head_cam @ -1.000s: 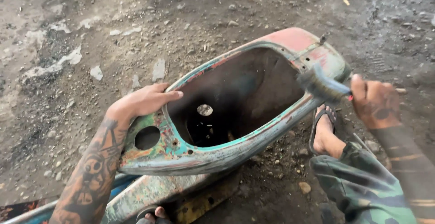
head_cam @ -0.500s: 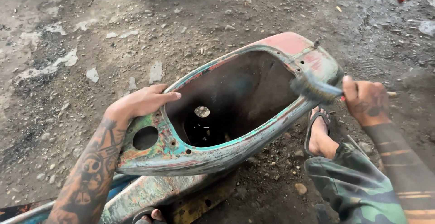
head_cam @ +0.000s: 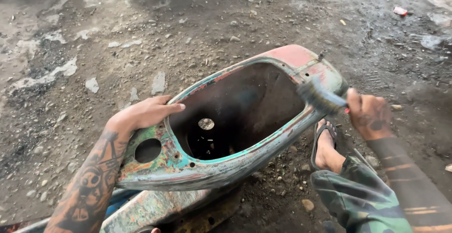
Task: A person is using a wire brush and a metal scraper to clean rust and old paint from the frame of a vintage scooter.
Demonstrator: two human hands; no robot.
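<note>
So, right hand (head_cam: 369, 115) has its fingers wrapped round a wire brush (head_cam: 320, 97) at the far rim of the rusty teal-and-red scooter body shell (head_cam: 212, 167) on the gravel floor (head_cam: 141, 40). Left hand (head_cam: 146, 113) lies flat, steadying it. Loads of old paint left, barely any bare metal.

Left hand (head_cam: 143, 114) on scooter shell (head_cam: 188, 167) rim, right hand (head_cam: 369, 115) holding brush (head_cam: 320, 97) at its right edge

I'm seeing a hollow old scooter body shell (head_cam: 221, 153), rusty, with flaking teal and red paint, lying open side up on gravelly ground. A blurred wire brush (head_cam: 320, 97) is set against its far right rim.
</note>
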